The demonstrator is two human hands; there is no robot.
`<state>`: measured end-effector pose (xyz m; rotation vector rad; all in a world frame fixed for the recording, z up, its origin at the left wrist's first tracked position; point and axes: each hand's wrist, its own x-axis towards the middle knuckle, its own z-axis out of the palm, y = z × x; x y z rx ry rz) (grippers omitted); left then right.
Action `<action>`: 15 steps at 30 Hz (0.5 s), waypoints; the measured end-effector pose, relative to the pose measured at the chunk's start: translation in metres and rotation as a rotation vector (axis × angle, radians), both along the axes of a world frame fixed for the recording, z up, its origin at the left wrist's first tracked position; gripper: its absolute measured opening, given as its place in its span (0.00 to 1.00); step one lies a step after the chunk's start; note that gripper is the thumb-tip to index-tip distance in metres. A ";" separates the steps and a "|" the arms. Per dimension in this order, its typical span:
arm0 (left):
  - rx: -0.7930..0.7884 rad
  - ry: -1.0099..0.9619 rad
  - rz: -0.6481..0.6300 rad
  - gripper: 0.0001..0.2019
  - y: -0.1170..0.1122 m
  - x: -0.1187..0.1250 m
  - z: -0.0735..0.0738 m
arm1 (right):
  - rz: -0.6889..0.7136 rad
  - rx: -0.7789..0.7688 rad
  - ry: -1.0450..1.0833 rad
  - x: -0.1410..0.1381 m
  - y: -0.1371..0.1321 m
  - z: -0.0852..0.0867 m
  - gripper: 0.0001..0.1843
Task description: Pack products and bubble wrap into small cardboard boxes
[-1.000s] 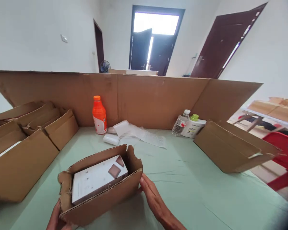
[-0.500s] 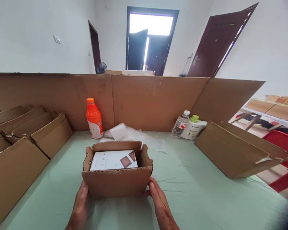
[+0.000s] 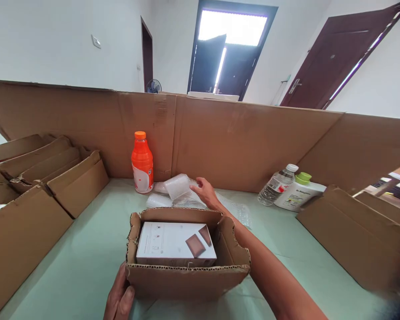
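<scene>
In front of me stands an open-topped cardboard box with jagged cut edges. Inside it lies a white printed box with brown squares pictured on its top. My left hand grips the cardboard box at its near left corner, the thumb on the front. Past the box's right side my right arm stretches forward. My right hand is over the clear bubble wrap, fingers apart with nothing seen in them; whether it touches the wrap I cannot tell.
An orange bottle stands behind the wrap. Several cardboard boxes line the left. On the right are a clear plastic bottle, a white bottle with green cap and another cardboard box. A tall cardboard wall closes the back.
My right hand has left the box's right side and reached forward to the bubble wrap. My left hand stays on the box. The view has shifted, so the box appears closer.
</scene>
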<state>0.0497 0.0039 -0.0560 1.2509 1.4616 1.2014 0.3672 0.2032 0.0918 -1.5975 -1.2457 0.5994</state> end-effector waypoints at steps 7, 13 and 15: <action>0.042 -0.192 -0.075 0.34 -0.005 0.014 0.048 | 0.057 0.096 0.151 0.014 -0.005 0.041 0.17; 0.109 -0.236 -0.142 0.29 -0.007 0.012 0.059 | 0.000 0.087 0.321 0.078 -0.120 0.073 0.25; 0.092 -0.211 -0.139 0.30 -0.006 0.010 0.057 | -0.046 0.054 0.361 0.091 -0.165 0.064 0.27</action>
